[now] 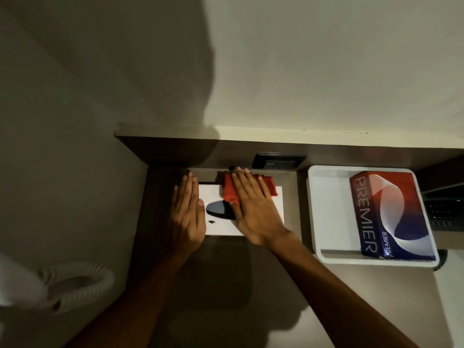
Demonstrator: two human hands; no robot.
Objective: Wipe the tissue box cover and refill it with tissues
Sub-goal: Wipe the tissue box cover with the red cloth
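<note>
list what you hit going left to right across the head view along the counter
left hand → tissue box cover with right hand pressing red cloth on it → white tray → Premier tissue pack

— What stood along the back of the dark counter (291, 197)?
— A black socket panel (278, 161), set into the brown backsplash (175, 151) under the pale wall (326, 71).
— And off to the sides?
— A white ribbed hose (82, 285) curled low on the left, and a dark gridded thing (443, 214) (too dim to tell what) at the right edge.
</note>
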